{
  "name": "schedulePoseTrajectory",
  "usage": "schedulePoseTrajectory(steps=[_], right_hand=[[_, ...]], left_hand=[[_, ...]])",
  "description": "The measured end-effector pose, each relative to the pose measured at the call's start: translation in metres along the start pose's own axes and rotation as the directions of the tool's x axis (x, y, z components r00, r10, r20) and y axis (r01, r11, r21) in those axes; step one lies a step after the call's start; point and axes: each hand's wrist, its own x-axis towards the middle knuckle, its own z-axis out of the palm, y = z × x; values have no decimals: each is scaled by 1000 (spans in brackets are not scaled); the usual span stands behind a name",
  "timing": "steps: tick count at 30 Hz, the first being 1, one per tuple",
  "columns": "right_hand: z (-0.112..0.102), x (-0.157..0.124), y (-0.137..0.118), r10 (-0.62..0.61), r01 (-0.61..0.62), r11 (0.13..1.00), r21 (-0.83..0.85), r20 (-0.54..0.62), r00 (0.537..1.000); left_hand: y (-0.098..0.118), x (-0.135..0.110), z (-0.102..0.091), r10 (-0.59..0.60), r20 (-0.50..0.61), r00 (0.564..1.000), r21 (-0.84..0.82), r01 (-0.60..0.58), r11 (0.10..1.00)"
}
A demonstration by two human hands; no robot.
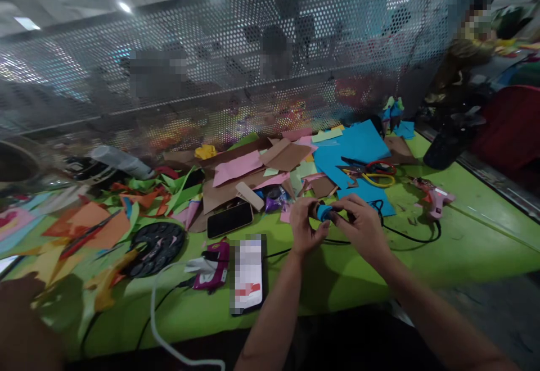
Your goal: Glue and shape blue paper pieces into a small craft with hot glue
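Just above the green table, a small rolled piece of blue paper sits between my two hands. My left hand pinches it from the left with thumb and fingers. From the other side, my right hand closes its fingertips on the same piece. Behind them lie sheets of blue paper, scissors with red and yellow handles, and a purple shiny packet. A pink glue gun rests to the right, its black cord running behind my right hand.
A lit phone, a dark phone and a magenta tissue pack lie left of my hands. Further left are a black round tray and another person's arm. Brown paper scraps and a perforated metal screen stand behind.
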Motion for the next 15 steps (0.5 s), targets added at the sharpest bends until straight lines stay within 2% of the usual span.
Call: schedulePoseTrajectory(steps=[10,15], right_hand=[[3,-3,5,14,-16,1000,-22,-61,998],[2,-4,5,57,-61,997,-47,-76,995]], left_hand=[[-2,1,1,43,-27,999,34,-42,999],[-1,2,0,63,-21,998,54,-62,997]])
